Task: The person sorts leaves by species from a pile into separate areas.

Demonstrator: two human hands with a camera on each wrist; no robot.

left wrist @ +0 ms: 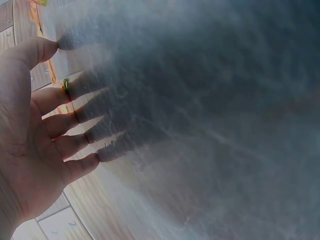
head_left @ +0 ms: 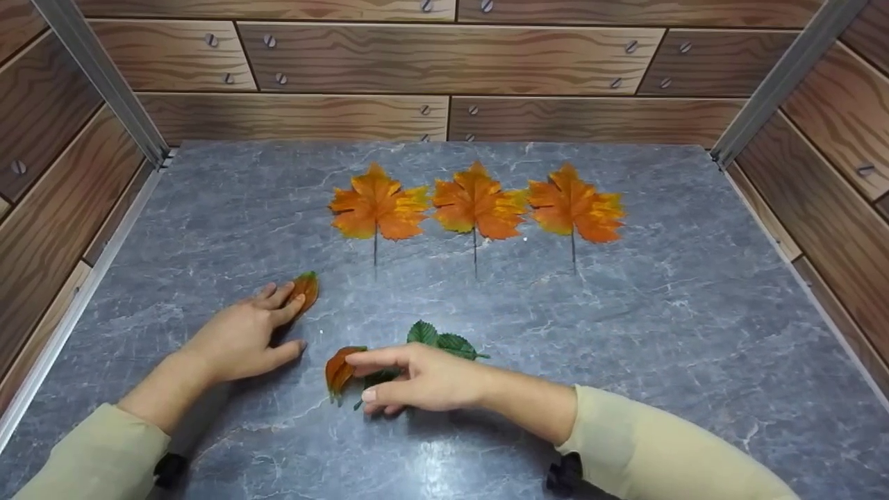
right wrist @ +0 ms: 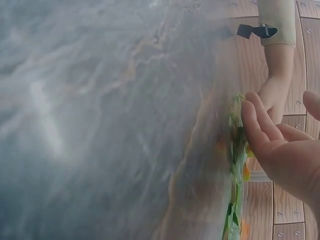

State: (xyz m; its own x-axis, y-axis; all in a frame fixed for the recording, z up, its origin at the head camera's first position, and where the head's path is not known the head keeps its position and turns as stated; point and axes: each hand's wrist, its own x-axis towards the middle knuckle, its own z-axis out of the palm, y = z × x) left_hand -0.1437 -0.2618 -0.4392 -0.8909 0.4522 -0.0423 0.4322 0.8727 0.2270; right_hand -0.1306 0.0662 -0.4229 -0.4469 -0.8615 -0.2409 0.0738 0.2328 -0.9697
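Note:
My left hand lies low on the table with its fingers spread and straight. Its fingertips rest on a small orange-brown leaf with a green tip. To the right, my right hand hovers palm-down over a sprig of green toothed leaves, covering part of it. The index fingertip overlaps the edge of a curled rust-brown leaf, and the thumb stands apart from the index finger. In the right wrist view, that hand's fingers reach out straight beside the green leaves.
Three orange maple leaves on thin dark stems lie in a row toward the back of the grey marbled table. Wood-patterned panels wall the back and sides, with metal posts at the rear corners.

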